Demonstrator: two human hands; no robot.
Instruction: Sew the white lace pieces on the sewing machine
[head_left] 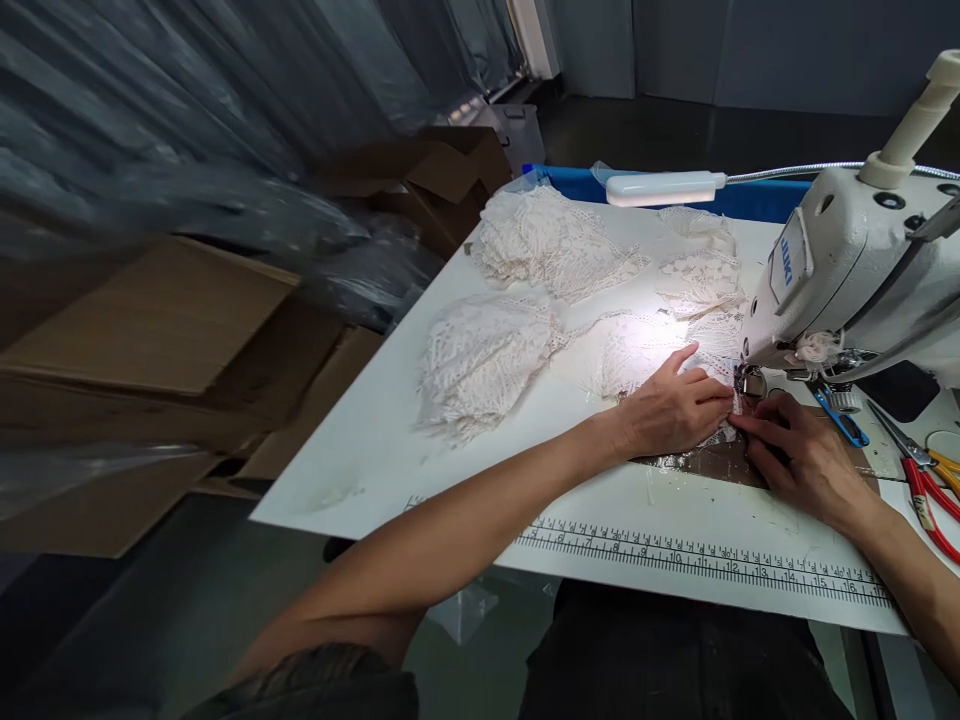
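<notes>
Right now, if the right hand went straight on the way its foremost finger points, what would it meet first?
Probably the left hand, whose fingers lie just ahead of the right hand; depth is unclear, so it could brush the white lace first.

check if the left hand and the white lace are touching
Touching: the head view shows the left hand resting palm-down on the white lace by the sewing machine.

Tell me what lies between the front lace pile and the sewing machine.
The head view shows more lace spread over the table there and, close to the sewing machine, the left hand resting on lace.
</notes>
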